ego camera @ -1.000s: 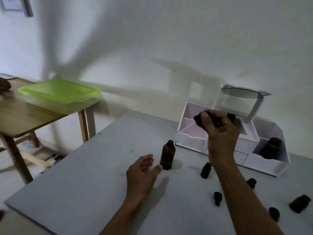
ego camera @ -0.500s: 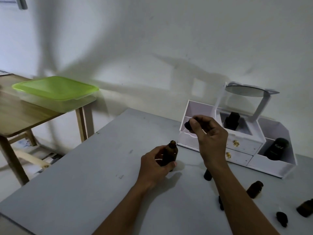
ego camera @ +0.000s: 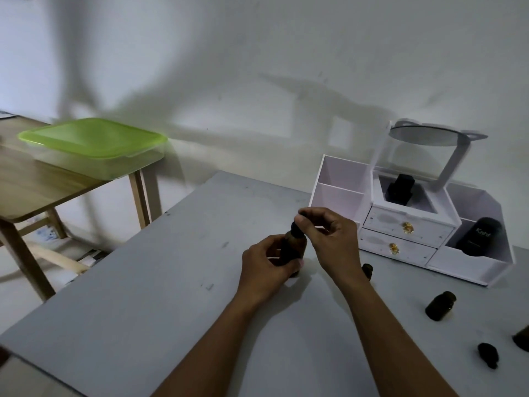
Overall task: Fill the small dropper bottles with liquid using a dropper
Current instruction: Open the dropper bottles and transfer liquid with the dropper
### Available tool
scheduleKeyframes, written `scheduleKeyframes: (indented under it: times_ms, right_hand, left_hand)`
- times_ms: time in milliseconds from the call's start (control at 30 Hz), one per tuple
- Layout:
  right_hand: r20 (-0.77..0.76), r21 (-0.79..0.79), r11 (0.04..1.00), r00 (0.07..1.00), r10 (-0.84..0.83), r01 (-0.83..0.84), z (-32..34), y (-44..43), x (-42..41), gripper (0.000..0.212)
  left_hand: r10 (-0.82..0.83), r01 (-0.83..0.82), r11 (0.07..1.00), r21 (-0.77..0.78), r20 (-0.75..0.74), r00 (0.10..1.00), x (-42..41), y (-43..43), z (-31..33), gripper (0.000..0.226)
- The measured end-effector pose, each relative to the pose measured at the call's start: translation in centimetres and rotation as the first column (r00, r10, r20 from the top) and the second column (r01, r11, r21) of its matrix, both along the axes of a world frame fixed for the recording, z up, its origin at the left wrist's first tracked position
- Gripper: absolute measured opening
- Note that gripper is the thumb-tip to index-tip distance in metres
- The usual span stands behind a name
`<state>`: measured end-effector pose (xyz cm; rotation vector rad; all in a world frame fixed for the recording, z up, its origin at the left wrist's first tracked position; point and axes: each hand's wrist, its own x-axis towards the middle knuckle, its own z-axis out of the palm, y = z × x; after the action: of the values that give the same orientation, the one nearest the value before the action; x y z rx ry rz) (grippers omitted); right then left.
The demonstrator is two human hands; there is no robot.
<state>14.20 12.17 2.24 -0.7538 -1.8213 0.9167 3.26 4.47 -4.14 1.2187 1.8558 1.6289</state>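
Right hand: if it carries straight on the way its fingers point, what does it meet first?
The neck of the tall brown glass bottle, which the left hand grips upright. The right hand pinches a dark dropper cap just over it. They may be touching, but depth is unclear.

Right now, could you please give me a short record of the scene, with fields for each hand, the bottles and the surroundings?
Left hand: holds the amber bottle upright on the grey table
Right hand: pinches the dark dropper top at that bottle's neck
Small bottle: stands to the right, untouched
Second small bottle: partly hidden behind the right wrist
Dark cap: lies near the right edge
White organiser: back right, black bottle in its right compartment
Wooden side table: carries a green-lidded container
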Motion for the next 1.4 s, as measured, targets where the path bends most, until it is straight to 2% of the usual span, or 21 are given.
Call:
scheduleKeyframes:
  times_ms: [167,367,667,933,1233,1333,1400]
  right_hand:
    - [-0.019,0.006,1.0,0.999,-0.029,0.029,-0.5,0.0,-0.2,0.006]
    - [-0.052,0.035,0.999,0.998,-0.038,0.04,-0.6,-0.1,-0.4,0.012]
    - [-0.065,0.003,1.0,0.998,-0.022,0.022,-0.3,-0.1,-0.3,0.005]
    - [-0.26,0.016,0.999,0.965,-0.026,0.032,3.9,-0.6,1.3,0.014]
    - [-0.45,0.024,0.998,0.892,-0.045,0.063,7.8,-0.5,6.4,0.008]
    - [-0.457,0.001,0.996,0.886,-0.083,0.093,7.4,-0.2,8.9,0.009]
    - [-0.45,-0.01,0.992,0.885,-0.115,0.124,6.9,0.1,10.3,0.009]
  left_hand:
    - [0.003,-0.003,1.0,0.01,-0.002,1.0,-0.1,0.1,0.0,0.051]
    - [0.008,-0.008,1.0,0.002,-0.007,1.0,-0.1,0.2,-0.2,0.053]
    - [0.009,-0.009,1.0,0.001,-0.011,1.0,0.0,0.1,-0.1,0.053]
    - [0.009,-0.009,0.998,-0.057,0.001,1.0,0.4,-0.6,0.5,0.06]
    - [0.008,-0.012,0.997,-0.081,-0.044,0.999,1.0,-1.4,0.7,0.063]
    - [0.115,-0.116,0.993,-0.038,-0.035,0.993,1.7,-2.0,0.9,0.07]
    - [0.247,-0.247,0.968,0.037,0.002,0.969,2.8,-3.1,1.1,0.06]
